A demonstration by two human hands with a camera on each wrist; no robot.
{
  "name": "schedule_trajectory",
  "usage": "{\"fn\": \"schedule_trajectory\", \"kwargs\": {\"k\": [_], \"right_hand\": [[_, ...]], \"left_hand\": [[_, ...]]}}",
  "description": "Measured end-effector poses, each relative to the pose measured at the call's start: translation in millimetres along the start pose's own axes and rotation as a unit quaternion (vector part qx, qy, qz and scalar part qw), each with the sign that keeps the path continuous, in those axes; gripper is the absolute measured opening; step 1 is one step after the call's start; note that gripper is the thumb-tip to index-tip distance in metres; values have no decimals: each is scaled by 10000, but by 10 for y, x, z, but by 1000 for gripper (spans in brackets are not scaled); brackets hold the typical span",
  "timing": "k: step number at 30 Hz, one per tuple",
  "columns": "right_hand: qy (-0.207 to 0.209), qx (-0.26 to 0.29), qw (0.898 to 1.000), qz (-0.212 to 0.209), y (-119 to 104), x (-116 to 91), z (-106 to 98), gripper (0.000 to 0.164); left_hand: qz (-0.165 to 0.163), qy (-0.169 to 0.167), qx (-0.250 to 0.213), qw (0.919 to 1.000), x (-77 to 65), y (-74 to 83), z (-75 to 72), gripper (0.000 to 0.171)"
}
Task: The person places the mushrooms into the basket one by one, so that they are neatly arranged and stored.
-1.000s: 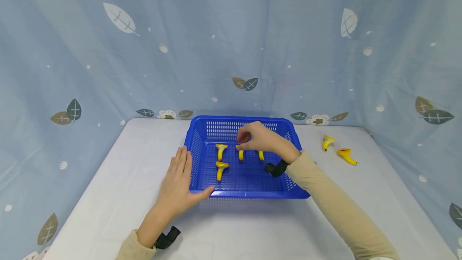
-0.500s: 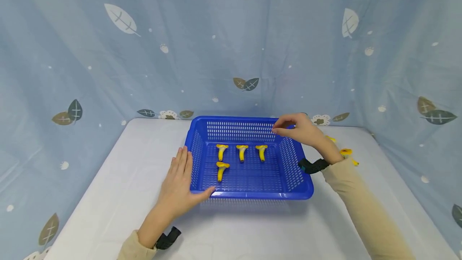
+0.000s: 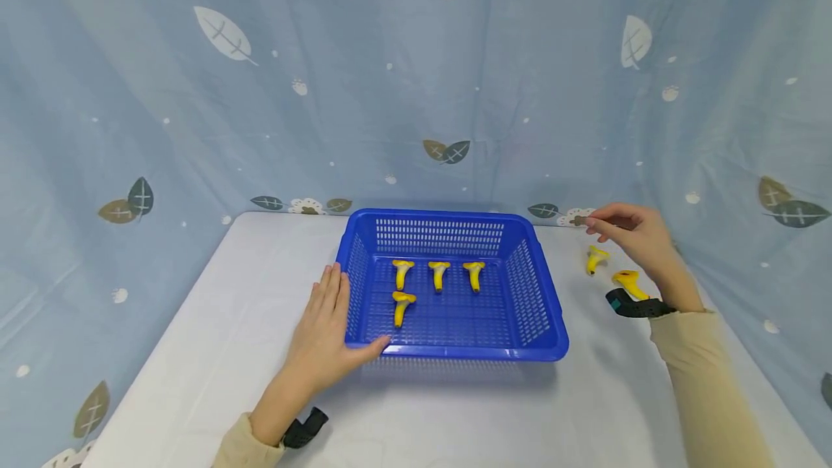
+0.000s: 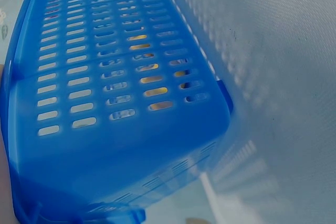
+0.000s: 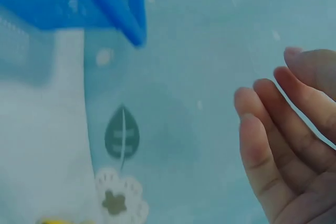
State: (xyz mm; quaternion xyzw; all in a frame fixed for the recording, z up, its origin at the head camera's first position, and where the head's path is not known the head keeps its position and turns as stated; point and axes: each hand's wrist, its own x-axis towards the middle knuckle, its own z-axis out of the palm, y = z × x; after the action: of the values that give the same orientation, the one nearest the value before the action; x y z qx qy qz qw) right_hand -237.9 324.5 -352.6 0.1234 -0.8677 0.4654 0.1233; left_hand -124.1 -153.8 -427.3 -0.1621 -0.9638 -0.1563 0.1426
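A blue slotted basket (image 3: 542,287) stands on the white table and holds several small yellow toy bananas (image 3: 438,274). My left hand (image 3: 321,331) lies flat against the basket's left wall, thumb at its front corner. My right hand (image 3: 627,233) hovers empty, fingers relaxed, above two more toy bananas on the table to the right, one nearer the basket (image 3: 594,258) and one beside the wrist (image 3: 629,283). The left wrist view is filled by the basket wall (image 4: 105,77). In the right wrist view, only my right hand's fingers (image 5: 278,156) and the curtain show.
A blue curtain (image 3: 195,107) printed with leaves and flowers hangs round the table's back and sides. The white tabletop (image 3: 455,417) reaches to the near edge in front of the basket.
My right hand let go of a banana in the basket's back row, then swung right, out over the rim to above the two bananas on the table. The left hand stayed put.
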Motion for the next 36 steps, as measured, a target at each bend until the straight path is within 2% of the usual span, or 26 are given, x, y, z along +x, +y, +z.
{"fn": "schedule_trajectory", "kwargs": {"k": [5,10,14,18,21,24,31,36], "right_hand": [[793,311,9964,-34,201,-134,-169,23],[1322,1121,9848,139,449,-256,-221,27],[1540,1397,9771,451,657,-378,-217,33],[1743,1190,9722,1012,871,-530,-210,37],[1697,971,9696,1472,1026,-643,-214,39],[1485,781,9709,1707,1184,-709,-210,40],[1013,-141,9791,1760,1462,-810,-123,45],[802,-276,9793,1837,1596,-898,-77,48]], "left_hand": [[14,0,-35,10000,-1,3,-8,115],[32,31,-36,10000,-5,-1,-7,115],[37,61,-27,10000,-4,-5,0,115],[47,36,-17,10000,3,-3,12,115],[33,12,-36,10000,2,3,12,115],[19,63,-31,10000,6,5,7,116],[3,29,-3,10000,4,6,2,115],[-56,-37,-7,10000,1,26,-18,115]]}}
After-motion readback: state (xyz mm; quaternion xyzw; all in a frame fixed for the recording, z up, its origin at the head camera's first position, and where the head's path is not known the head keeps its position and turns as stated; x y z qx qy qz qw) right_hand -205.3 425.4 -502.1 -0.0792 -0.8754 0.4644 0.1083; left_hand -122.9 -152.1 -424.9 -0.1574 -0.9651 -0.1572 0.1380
